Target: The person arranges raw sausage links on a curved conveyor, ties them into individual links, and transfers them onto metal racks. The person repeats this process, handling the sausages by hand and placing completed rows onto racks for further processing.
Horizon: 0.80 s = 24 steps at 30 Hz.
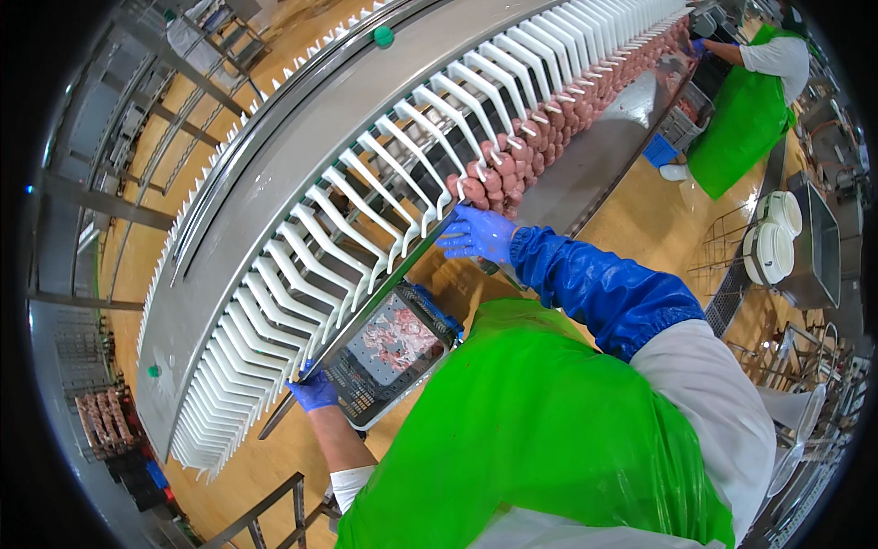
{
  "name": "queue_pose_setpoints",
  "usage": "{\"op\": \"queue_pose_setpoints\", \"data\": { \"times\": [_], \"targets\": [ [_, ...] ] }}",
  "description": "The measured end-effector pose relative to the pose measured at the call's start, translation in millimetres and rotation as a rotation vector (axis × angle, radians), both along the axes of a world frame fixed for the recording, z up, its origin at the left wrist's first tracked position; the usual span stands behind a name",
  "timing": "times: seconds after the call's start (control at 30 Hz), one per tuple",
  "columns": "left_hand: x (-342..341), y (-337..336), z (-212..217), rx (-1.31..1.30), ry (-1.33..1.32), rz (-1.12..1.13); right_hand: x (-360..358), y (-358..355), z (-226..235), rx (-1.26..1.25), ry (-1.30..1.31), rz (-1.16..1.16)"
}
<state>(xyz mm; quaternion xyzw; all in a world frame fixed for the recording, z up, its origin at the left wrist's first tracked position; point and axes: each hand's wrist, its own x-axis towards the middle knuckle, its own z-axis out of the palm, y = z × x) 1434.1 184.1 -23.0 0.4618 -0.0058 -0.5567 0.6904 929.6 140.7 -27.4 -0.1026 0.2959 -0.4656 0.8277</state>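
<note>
A curved line of white plastic hooks (pixel 320 261) runs along the grey metal conveyor (pixel 240 240). Pink sausage links (pixel 512 165) hang in bunches from the hooks on the right stretch, while the hooks to the left are bare. My right hand (pixel 480 233), in a blue glove and blue sleeve cover, is just below the nearest sausages, fingers stretched out and holding nothing. My left hand (pixel 314 392), also gloved in blue, is at the lower hook tips beside the rail's edge; its fingers are partly hidden, so I cannot tell whether they grip anything.
Below the rail stands a grey crate (pixel 398 343) with pinkish meat scraps. A metal tray surface (pixel 585 169) runs under the hanging links. At the far right, a co-worker in a green apron (pixel 745 119) reaches toward the line. White buckets (pixel 770 252) stand by a steel bin.
</note>
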Motion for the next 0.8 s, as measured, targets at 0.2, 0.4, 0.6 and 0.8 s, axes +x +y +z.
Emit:
{"op": "queue_pose_setpoints", "data": {
  "times": [0.2,0.4,0.6,0.8],
  "targets": [
    [-86,-19,-7,-0.110,-0.057,-0.076,-26,27,-15,-0.051,0.330,0.287],
    [-181,-39,-20,-0.016,0.023,-0.090,-136,79,-46,0.058,0.534,0.072],
    [-285,-72,-36,0.017,0.071,-0.133,-275,104,-18,0.214,0.620,-0.339],
    [-413,-74,-8,-0.093,0.007,-0.270,-438,64,-17,0.110,0.670,-0.613]
  ]
}}
